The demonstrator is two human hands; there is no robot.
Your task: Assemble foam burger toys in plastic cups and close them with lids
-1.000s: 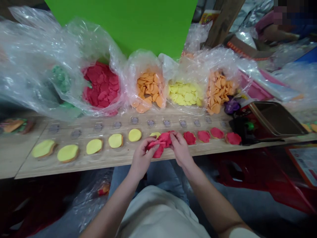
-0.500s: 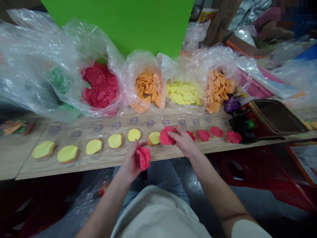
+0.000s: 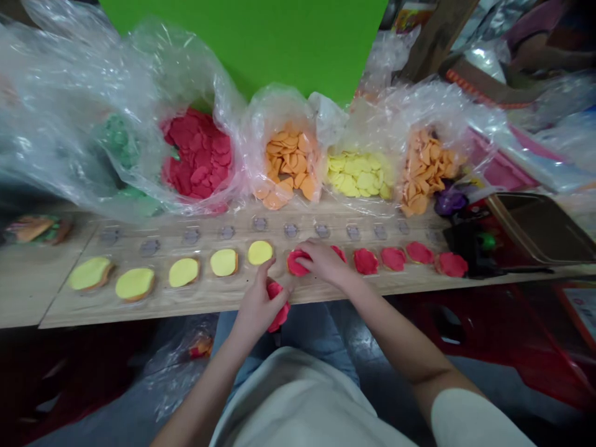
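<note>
My left hand (image 3: 261,304) is closed round several red scalloped foam pieces (image 3: 278,308), just in front of the table's edge. My right hand (image 3: 323,261) has its fingertips on one red scalloped piece (image 3: 297,263), which lies in the row over the spot of a yellow-topped stack. Left of it, a yellow round piece (image 3: 259,252) tops an orange one in a clear plastic tray, and several more like it run leftward. To the right, red-topped stacks such as this red piece (image 3: 365,261) continue the row; one is partly behind my right hand.
Behind the row stand open plastic bags of red pieces (image 3: 198,155), orange pieces (image 3: 291,155), yellow pieces (image 3: 358,174) and more orange pieces (image 3: 426,167). A green board (image 3: 251,49) rises behind them. A dark tray (image 3: 544,226) sits at right. Another person's arm shows top right.
My right hand has moved the red piece left and down onto the yellow-topped stack. My left hand has turned, still holding its red pieces. The view has shifted slightly.
</note>
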